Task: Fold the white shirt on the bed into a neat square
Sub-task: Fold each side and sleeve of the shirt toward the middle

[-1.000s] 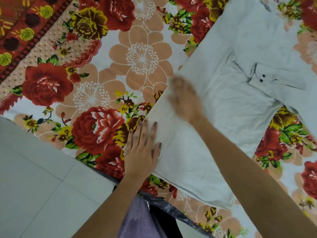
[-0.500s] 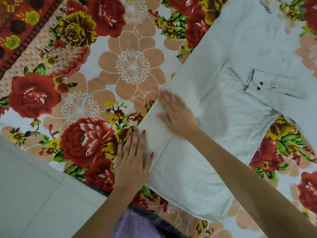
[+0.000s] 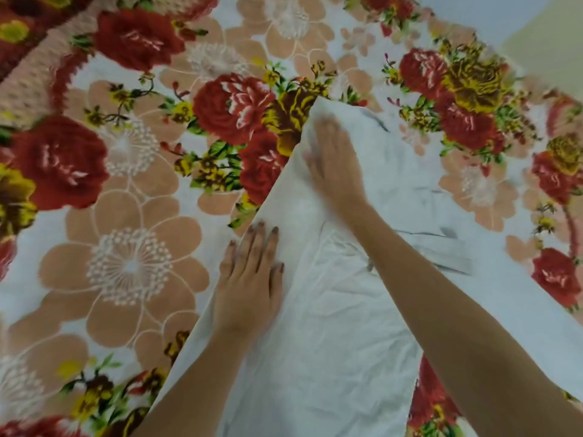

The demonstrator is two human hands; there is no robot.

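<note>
Where the white shirt [image 3: 331, 326] lies flat on the bed, I see crumpled cloth with fine creases, folded lengthwise along its left edge, and a buttoned cuff or placket blurred to the right. Under it I make out a bedsheet [image 3: 132, 263] printed with red, peach and yellow flowers, and a pale wall [image 3: 549, 36] at the top right corner. My left hand [image 3: 249, 279] presses palm-down on the folded edge, 4 fingers [image 3: 257, 238] straight and close together, gripping nothing. My right hand [image 3: 334, 165] lies flat farther up the same fold near the top corner, fingers spread loosely, blurred, holding nothing. Both forearms cross over the shirt.
</note>
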